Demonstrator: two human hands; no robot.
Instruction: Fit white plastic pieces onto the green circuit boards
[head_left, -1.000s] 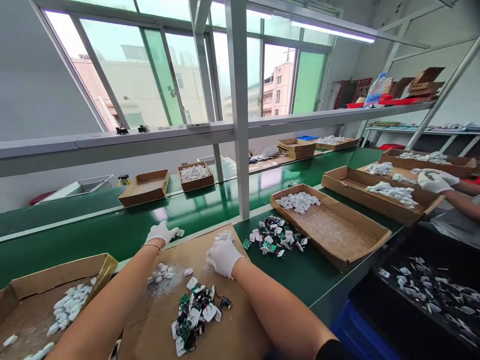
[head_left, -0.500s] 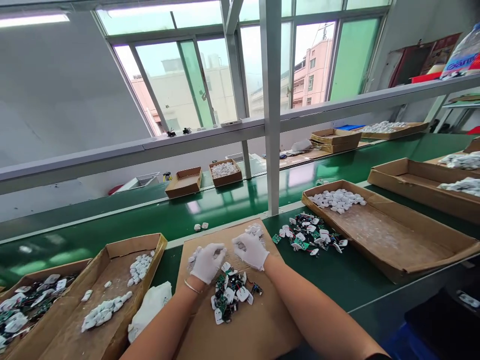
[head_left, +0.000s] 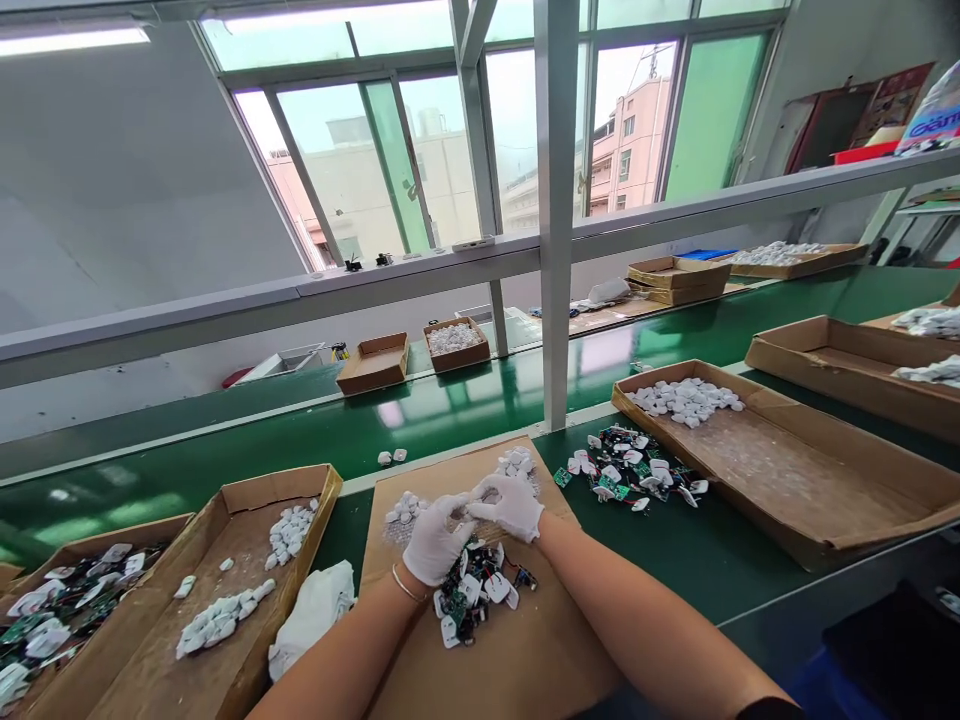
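My left hand (head_left: 437,541) and my right hand (head_left: 511,506), both in white gloves, meet over the cardboard sheet (head_left: 540,640). Their fingers are pinched together at the tips; whatever they hold is too small and hidden to name. Just below lies a pile of green circuit boards with white plastic pieces and wires (head_left: 480,588), partly covered by my left hand. Beyond the left hand sits a small heap of white plastic pieces (head_left: 406,508). Another white heap (head_left: 517,462) lies behind my right hand.
To the right are loose circuit boards (head_left: 634,465) and a cardboard tray (head_left: 817,500) with white pieces. At left stand a tray of white pieces (head_left: 225,570), a tray of boards (head_left: 75,600) and a white cloth-like bundle (head_left: 313,612). A metal post (head_left: 556,300) rises behind the cardboard.
My hands were apart, each over its own white heap. Both have come together in the middle, the left moving right and uncovering the left heap. The view has shifted slightly.
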